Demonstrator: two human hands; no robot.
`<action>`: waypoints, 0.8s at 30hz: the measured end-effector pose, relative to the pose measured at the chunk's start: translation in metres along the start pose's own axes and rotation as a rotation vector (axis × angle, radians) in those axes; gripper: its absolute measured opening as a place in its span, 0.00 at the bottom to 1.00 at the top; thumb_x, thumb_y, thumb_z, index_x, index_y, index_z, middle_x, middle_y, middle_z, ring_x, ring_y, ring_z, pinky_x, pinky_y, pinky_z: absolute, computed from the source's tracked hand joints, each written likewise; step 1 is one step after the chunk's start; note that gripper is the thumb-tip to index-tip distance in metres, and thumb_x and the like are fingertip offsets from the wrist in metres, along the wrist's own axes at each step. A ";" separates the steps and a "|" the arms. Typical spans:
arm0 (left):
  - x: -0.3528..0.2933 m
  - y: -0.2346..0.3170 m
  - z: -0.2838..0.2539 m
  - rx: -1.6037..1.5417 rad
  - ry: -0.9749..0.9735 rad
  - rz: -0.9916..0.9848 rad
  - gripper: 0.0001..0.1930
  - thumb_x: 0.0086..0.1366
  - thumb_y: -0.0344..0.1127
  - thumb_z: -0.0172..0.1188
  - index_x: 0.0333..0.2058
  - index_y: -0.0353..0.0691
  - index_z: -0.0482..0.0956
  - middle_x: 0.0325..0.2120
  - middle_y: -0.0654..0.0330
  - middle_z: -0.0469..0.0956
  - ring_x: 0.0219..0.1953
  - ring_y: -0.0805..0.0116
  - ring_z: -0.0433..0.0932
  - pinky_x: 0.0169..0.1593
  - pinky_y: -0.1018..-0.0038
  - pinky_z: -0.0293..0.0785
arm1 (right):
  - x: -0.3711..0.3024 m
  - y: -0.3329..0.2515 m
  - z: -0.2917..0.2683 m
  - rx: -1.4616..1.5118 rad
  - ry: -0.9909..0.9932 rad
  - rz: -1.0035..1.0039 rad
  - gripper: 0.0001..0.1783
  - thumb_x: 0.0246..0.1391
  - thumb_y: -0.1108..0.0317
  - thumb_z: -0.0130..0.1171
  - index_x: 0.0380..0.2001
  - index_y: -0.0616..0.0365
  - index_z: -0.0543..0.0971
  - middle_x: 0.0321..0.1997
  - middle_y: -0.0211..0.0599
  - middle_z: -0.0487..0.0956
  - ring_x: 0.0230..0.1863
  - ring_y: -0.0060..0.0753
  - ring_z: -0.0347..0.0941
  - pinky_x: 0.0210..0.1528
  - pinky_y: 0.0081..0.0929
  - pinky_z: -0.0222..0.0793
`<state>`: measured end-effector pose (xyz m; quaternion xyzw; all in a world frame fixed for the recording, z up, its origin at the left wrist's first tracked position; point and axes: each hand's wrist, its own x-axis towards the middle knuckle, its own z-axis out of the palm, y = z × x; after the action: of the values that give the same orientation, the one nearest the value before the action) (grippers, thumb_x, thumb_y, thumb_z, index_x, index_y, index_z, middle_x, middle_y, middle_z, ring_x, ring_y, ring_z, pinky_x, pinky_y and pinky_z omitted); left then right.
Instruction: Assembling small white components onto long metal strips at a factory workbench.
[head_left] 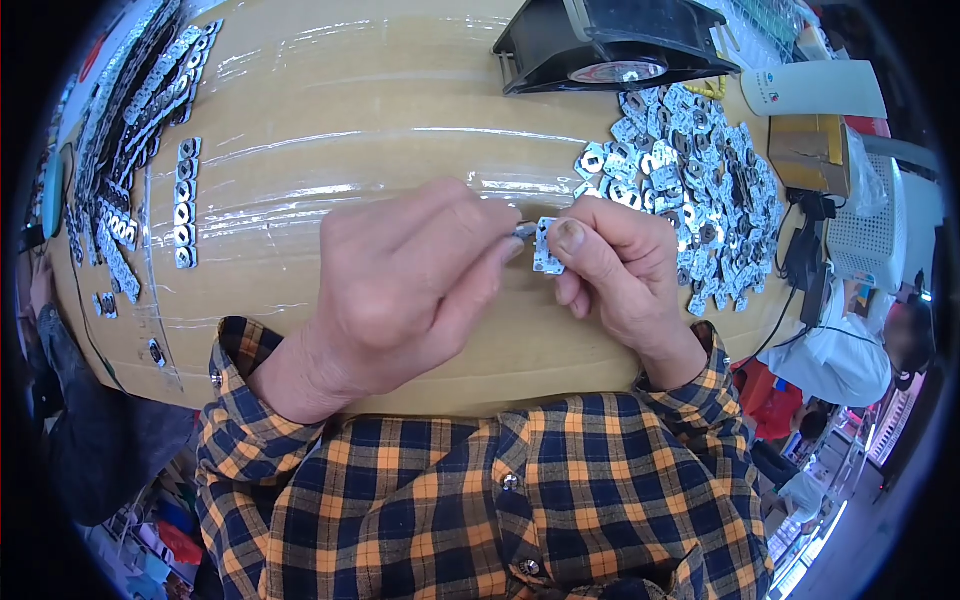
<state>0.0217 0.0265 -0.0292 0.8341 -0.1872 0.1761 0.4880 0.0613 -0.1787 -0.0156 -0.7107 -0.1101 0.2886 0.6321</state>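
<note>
My right hand [622, 268] pinches a small silvery-white plate [546, 248] with dark holes between thumb and fingers, over the middle of the table. Close by on the left, my left hand [405, 275] is closed, its back turned up. From its fingertips pokes a small grey metallic piece [524, 230], near the plate's edge; what kind of thing it is I cannot make out. A big heap of similar small plates [700, 190], many with dark round parts, lies beyond my right hand.
The table [300, 130] is covered with brown board under shiny clear tape. At the left lie a single strip of joined plates [186, 205] and piled strips [120, 130]. A black fan-like device [615, 45] stands at the back, a cardboard box [812, 155] at right. People sit on both sides.
</note>
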 end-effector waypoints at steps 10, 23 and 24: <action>-0.002 -0.008 0.002 -0.067 -0.078 -0.125 0.10 0.56 0.21 0.63 0.39 0.33 0.79 0.28 0.56 0.78 0.24 0.70 0.77 0.25 0.78 0.68 | 0.010 0.009 -0.008 -0.884 0.257 -0.473 0.11 0.58 0.71 0.59 0.23 0.63 0.75 0.15 0.34 0.67 0.15 0.26 0.65 0.18 0.27 0.57; -0.003 0.002 -0.009 -0.556 -0.185 -0.478 0.04 0.62 0.27 0.61 0.34 0.32 0.81 0.26 0.64 0.79 0.24 0.82 0.74 0.28 0.85 0.69 | 0.007 0.005 -0.012 -0.376 -0.080 -0.412 0.12 0.60 0.67 0.58 0.24 0.62 0.77 0.18 0.36 0.71 0.17 0.33 0.68 0.21 0.29 0.60; -0.003 0.002 -0.010 -0.557 -0.182 -0.479 0.04 0.62 0.27 0.61 0.34 0.32 0.81 0.26 0.64 0.79 0.24 0.82 0.74 0.28 0.85 0.69 | 0.008 0.006 -0.012 -0.365 -0.092 -0.426 0.15 0.63 0.66 0.54 0.23 0.63 0.77 0.18 0.33 0.73 0.16 0.26 0.68 0.20 0.23 0.59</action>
<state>0.0171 0.0351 -0.0243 0.7020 -0.0700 -0.0754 0.7047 0.0727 -0.1857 -0.0227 -0.7596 -0.3358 0.1565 0.5346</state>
